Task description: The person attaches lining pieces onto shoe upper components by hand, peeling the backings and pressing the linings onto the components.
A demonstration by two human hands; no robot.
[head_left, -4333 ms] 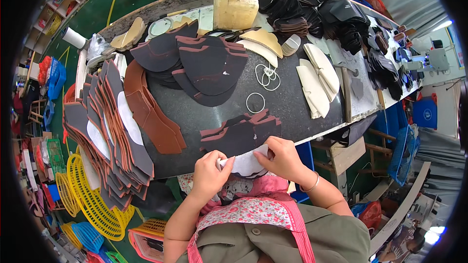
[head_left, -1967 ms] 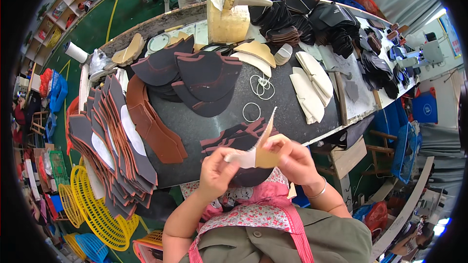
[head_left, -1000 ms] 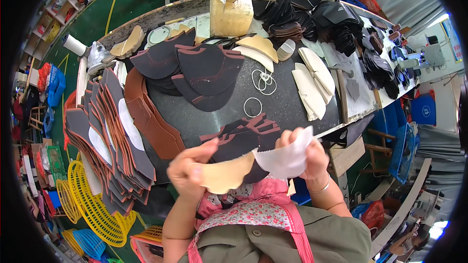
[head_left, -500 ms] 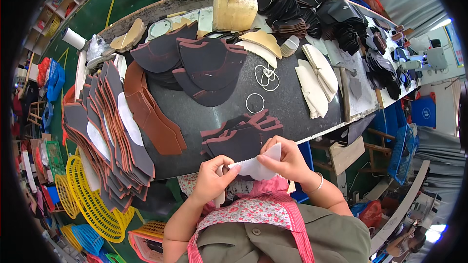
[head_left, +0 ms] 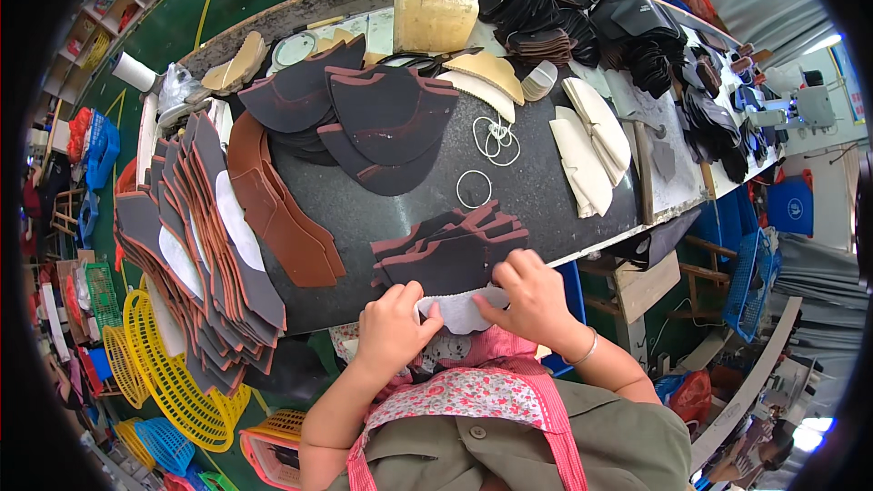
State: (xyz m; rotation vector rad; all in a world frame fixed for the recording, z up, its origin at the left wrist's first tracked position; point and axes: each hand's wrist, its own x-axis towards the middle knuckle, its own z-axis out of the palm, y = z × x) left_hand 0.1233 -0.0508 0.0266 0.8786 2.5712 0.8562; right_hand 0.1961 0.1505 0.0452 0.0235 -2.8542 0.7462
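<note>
A pale grey-white curved piece of sheet material (head_left: 462, 311), with a finely notched upper edge, is stretched between my hands at the table's near edge. My left hand (head_left: 397, 325) grips its left end, thumb in front and fingers behind. At the other end, my right hand (head_left: 535, 305) pinches it the same way. Directly beyond lies a fanned stack of dark pieces with reddish-brown edges (head_left: 446, 255); the white piece overlaps its near side, and I cannot tell whether they touch. My fingertips are partly hidden.
Brown curved pieces (head_left: 277, 205) and a tall stack of dark grey pieces (head_left: 195, 245) lie to the left. Farther back are large dark panels (head_left: 391, 118), a white elastic loop (head_left: 474, 189) and cream pieces (head_left: 582, 159). Yellow baskets (head_left: 173, 382) stand on the floor at left.
The white piece has been lowered and spread flatter, toward the dark stack. My right hand has turned over its end, and my left hand has shifted slightly left.
</note>
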